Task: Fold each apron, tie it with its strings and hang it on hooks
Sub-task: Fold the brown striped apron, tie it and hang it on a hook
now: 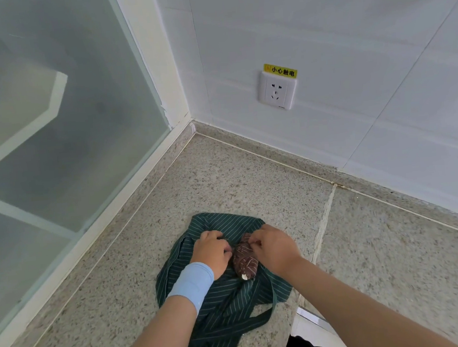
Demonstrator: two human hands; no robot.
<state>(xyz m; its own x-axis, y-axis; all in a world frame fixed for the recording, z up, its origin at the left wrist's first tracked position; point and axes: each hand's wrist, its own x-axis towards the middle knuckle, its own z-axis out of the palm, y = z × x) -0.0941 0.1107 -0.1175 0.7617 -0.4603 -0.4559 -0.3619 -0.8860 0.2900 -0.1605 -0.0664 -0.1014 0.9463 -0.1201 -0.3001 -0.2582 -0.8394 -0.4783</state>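
Both the left hand [215,250] and the right hand [274,249] pinch the brown bundle [245,262] on the green apron [222,223]; tying seems underway, needing a firm pull next.

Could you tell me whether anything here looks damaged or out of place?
Paint is chipped on the window frame near the corner, and the counter has a seam that looks rough and cracked. Nothing else stands out.

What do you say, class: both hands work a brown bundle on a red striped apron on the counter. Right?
No. The head view shows the apron is green, not red. The left hand and right hand do work the bundle on it, on the counter.
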